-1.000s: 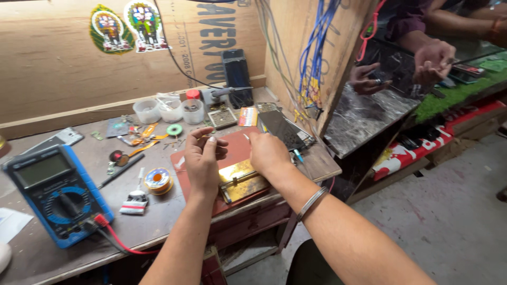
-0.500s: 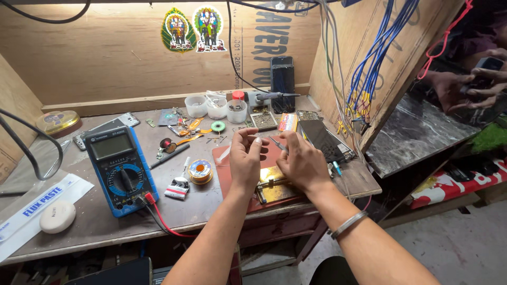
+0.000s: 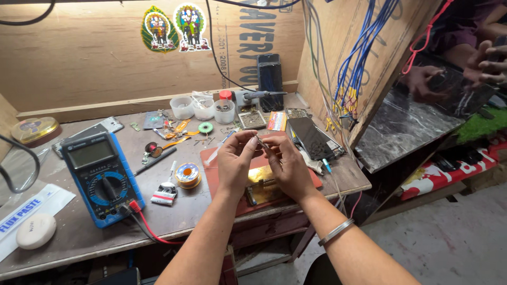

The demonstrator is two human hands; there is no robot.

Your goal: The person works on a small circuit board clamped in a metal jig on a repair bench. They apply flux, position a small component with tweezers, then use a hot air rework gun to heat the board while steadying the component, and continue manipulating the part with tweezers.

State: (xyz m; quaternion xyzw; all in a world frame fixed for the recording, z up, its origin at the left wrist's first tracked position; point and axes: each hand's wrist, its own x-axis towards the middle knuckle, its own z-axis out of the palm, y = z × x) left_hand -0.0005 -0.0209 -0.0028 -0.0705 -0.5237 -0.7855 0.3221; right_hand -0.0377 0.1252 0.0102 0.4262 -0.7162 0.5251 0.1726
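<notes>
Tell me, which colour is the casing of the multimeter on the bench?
The multimeter has a blue casing around a dark face, seen in the head view.

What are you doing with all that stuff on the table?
A person sits at a cluttered workbench. Both hands are raised just above a red mat: the left hand and right hand pinch a thin tool that looks like tweezers between their fingertips. Under the hands a brass-coloured holder lies on the mat. A blue multimeter sits to the left with a solder spool beside the mat, and an opened phone lies to the right.
</notes>
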